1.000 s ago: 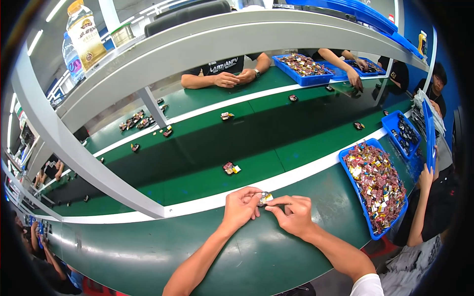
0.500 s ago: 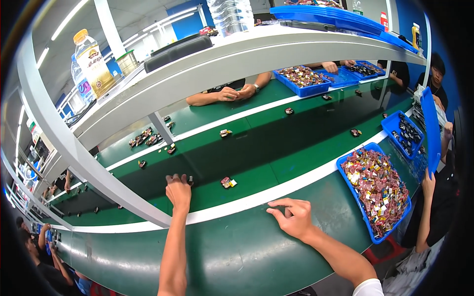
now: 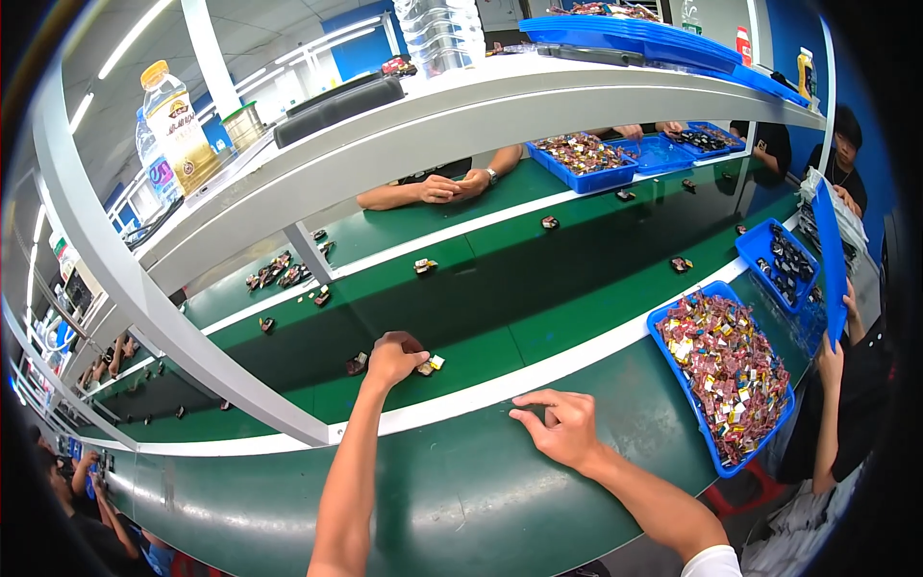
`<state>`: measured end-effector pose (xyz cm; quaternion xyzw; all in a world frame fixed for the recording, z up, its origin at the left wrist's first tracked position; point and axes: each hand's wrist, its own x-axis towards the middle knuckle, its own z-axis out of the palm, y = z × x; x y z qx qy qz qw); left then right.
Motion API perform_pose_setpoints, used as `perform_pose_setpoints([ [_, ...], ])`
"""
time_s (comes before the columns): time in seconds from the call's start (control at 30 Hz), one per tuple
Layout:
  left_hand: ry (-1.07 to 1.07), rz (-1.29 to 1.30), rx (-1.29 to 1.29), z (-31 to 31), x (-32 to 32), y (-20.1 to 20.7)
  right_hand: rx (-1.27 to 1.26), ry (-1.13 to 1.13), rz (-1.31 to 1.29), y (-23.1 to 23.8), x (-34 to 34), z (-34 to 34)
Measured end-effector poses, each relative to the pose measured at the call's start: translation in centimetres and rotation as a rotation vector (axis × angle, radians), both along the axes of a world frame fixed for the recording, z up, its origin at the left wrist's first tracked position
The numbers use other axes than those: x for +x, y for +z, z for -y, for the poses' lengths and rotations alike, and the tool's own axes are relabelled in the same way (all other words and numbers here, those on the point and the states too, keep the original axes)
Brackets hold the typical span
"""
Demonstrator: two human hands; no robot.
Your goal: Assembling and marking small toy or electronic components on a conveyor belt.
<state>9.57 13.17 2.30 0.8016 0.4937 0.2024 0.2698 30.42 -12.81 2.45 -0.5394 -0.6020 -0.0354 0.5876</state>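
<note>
On the green conveyor belt, my left hand curls its fingers down onto a small dark part with white and yellow bits; its fingertips touch the part. Just left of that hand lies another small dark part. Above the green worktop, my right hand has thumb and forefinger brought close together, the other fingers folded. A tiny dark speck shows at those tips, too small to name. To its right stands a blue tray heaped with small reddish, white and yellow pieces.
More dark parts are spaced along the belt. A white post and shelf cross in front of me. Opposite, a person's hands meet over the far worktop. At right, a blue tray of black parts sits beside another person's arm.
My left hand has moved right and nearer, from beside one dark part to the one with white and yellow bits. The belt's parts have shifted slightly left. My right hand keeps its pose.
</note>
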Motion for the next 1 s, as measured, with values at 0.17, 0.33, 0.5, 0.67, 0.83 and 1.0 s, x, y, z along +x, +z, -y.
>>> perform_pose_setpoints([
  [0.17, 0.018, 0.192, -0.27, 3.5, 0.5, 2.3, -0.043, 0.061, -0.126, -0.7, 0.6, 0.2],
  [0.33, 0.001, 0.648, -0.454, 10.6, 1.9, 2.2, -0.227, 0.209, -0.506, 0.5, 0.2, 0.1],
  [0.5, -0.047, 0.848, -0.53, 16.9, 4.7, 0.2, -0.272, 0.341, -0.784, -1.2, 0.7, -0.3],
  [0.67, -0.06, 0.867, -0.45, 19.0, 5.1, -1.2, -0.26, 0.254, -0.703, 0.5, 0.1, 0.2],
  [0.83, -0.025, 0.883, -0.414, 18.9, 5.1, -1.2, -0.293, 0.172, -0.569, 0.9, -0.2, 0.5],
  [1.0, 0.005, 0.897, -0.384, 19.0, 5.2, -1.0, -0.306, 0.114, -0.487, 0.7, -0.4, 0.5],
])
